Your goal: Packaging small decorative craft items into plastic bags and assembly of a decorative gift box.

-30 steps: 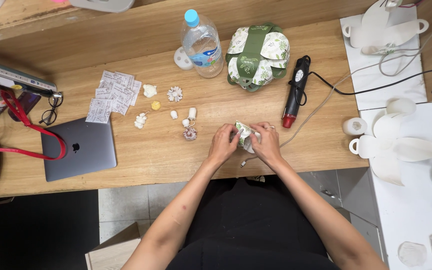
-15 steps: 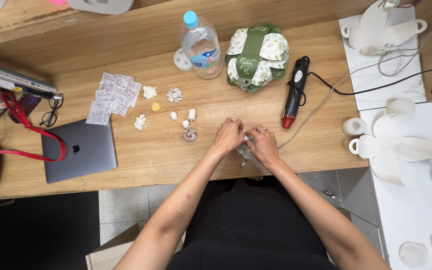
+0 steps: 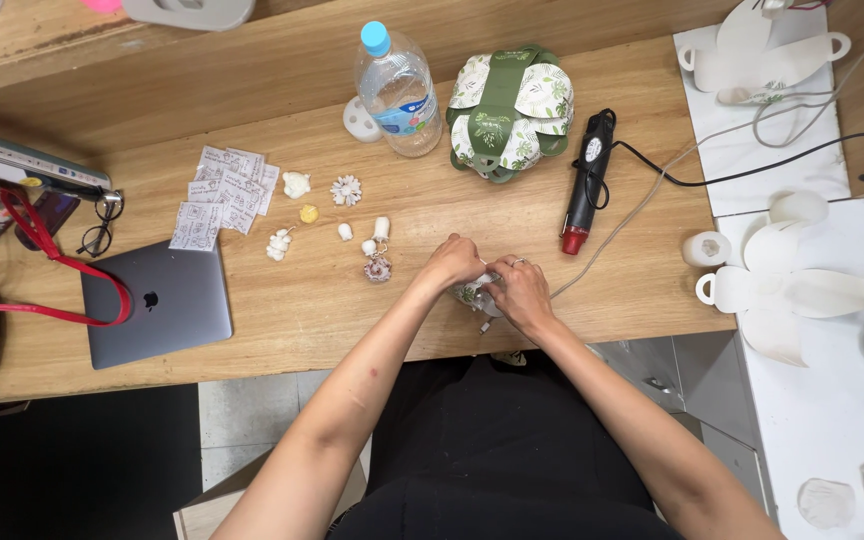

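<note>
Both hands meet at the near edge of the wooden tabletop (image 3: 372,130), pinched together on a small white-and-green piece (image 3: 479,293) that sits directly between them. The left hand (image 3: 452,265) closes on it from the left and slightly farther side, the right hand (image 3: 517,292), ring on one finger, from the right and nearer side, so neither hand has any reach to make; the piece is mostly hidden by the fingers and its long axis cannot be told. A thin light stub pokes out beneath it toward the near edge. Well apart to the far right lies a black glue gun (image 3: 586,180) with its red tip pointing near, closer to the right hand than to the left. Left of the hands a scatter of small white charms (image 3: 347,190) lies on the wood, nearer the left hand, with a closed grey laptop (image 3: 157,305) beyond them. A folded green leaf-print paper box (image 3: 510,112) and a clear water bottle (image 3: 397,85) stand at the far side.
</note>
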